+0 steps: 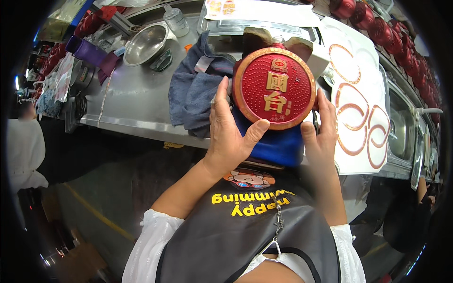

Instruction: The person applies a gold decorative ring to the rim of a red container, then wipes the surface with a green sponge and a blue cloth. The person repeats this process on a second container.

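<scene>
A round, flat red bottle [257, 87] with raised gold characters faces me, its neck pointing away. An orange-gold decorated ring [240, 66] runs around its rim. My left hand [222, 137] cups the left side, thumb against the lower rim and fingers along the edge. On the right side, my right hand [322, 134] holds the lower edge between thumb and fingers; its wrist is blurred. Behind the bottle stands a brown curved rest [257, 38]. Blue cloth [278, 147] lies below the bottle, in front of me.
A crumpled grey-blue towel [186, 89] lies left of the bottle. A metal bowl [146, 45] and clear plastic bottle [176, 21] stand further left. At right, a white sheet [344, 160] carries several orange-gold rings [351, 146]. Red bottles [380, 33] line the far right.
</scene>
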